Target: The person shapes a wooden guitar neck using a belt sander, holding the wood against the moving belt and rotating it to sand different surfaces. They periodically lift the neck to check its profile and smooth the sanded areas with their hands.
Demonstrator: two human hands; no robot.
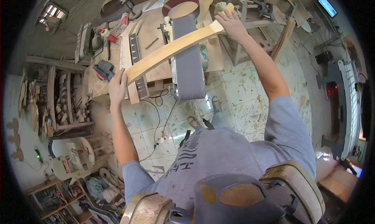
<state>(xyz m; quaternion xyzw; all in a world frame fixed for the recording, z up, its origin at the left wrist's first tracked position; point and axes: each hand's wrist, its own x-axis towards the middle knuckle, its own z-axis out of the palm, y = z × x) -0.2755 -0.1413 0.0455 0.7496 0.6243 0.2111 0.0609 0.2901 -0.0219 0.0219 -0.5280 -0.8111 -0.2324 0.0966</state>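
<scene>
A long, slightly curved wooden board (172, 48) lies slantwise across the belt of a belt sander (190, 81), or just above it; the exact contact cannot be made out. My left hand (118, 86) grips its nearer left end, with the thumb along the edge. At the farther right end, my right hand (232, 26) is closed over the board, close to a pale patch on the wood. The sander's dark grey belt shows on both sides of the board. Part of the sander's frame is hidden beneath it.
Behind the sander stands a worktable (158, 32) bearing a red-and-white bottle (109, 35) and a wide round hoop (181, 5). A black-and-red power tool (104, 70) sits near my left hand. Cables (158, 124) trail over the tiled floor. Wood scraps fill a rack (50, 101) at left.
</scene>
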